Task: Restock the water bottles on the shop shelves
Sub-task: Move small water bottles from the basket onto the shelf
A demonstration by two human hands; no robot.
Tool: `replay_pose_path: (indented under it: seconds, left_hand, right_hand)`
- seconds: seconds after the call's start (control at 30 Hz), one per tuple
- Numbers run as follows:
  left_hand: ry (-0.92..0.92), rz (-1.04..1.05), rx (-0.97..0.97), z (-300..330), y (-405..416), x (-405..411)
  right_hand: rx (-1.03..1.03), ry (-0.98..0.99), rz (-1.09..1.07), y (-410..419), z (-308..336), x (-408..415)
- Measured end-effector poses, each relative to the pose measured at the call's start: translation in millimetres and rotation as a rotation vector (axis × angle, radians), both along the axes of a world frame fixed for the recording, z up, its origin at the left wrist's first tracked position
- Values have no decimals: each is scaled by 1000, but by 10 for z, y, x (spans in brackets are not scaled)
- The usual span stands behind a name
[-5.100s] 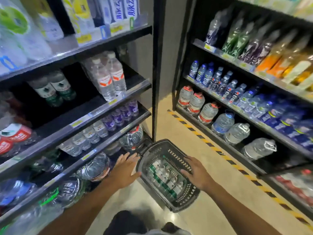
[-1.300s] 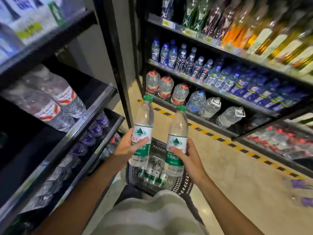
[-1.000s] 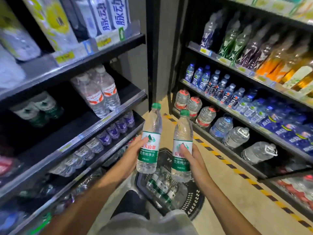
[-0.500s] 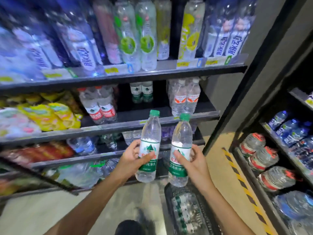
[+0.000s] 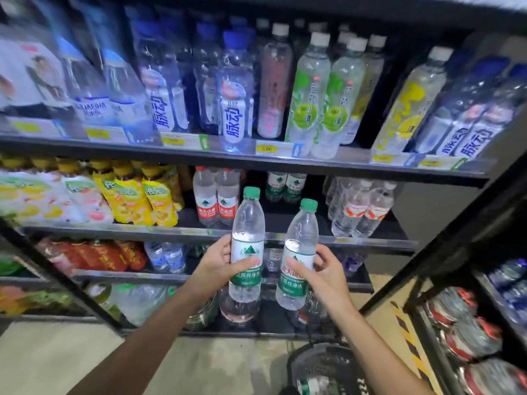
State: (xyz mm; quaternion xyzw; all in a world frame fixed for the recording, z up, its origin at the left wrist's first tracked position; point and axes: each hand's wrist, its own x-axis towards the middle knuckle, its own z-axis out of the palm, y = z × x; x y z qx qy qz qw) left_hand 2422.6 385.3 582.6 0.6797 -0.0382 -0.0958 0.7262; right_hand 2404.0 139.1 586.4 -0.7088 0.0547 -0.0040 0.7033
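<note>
Each of my hands holds an upright clear water bottle with a green cap and a green-and-white label. My left hand (image 5: 219,263) grips the left bottle (image 5: 247,223) around its label. My right hand (image 5: 319,273) grips the right bottle (image 5: 301,232) the same way. Both bottles are in front of the middle shelf (image 5: 285,238) of a black rack. At the back of that shelf stand two matching green-label bottles (image 5: 285,186), with a bare gap in front of them. The dark shopping basket (image 5: 328,369) sits on the floor at the bottom, with more green-label bottles inside.
Red-label water bottles (image 5: 218,201) stand left of the gap and orange-label ones (image 5: 362,209) to its right. Yellow drink packs (image 5: 137,195) fill the shelf's left part. The top shelf (image 5: 228,155) carries tall drink bottles. A second rack (image 5: 470,323) with large jugs stands on the right.
The view has closed in on the left rack and now faces it squarely. Both bottles have stayed in my hands and now stand closer to the middle shelf. The basket has slipped to the bottom edge.
</note>
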Motion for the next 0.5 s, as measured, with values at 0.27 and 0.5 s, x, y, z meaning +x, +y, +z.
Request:
replay_pose_path:
  seconds: [0.27,0.5]
  left_hand:
    - [8,-40,114,-53,75,368]
    - [18,-87,101,-98,-29,576]
  right_hand:
    - [38,21,5,-14,-75,235]
    - [-58,-36,30,-168,-127,456]
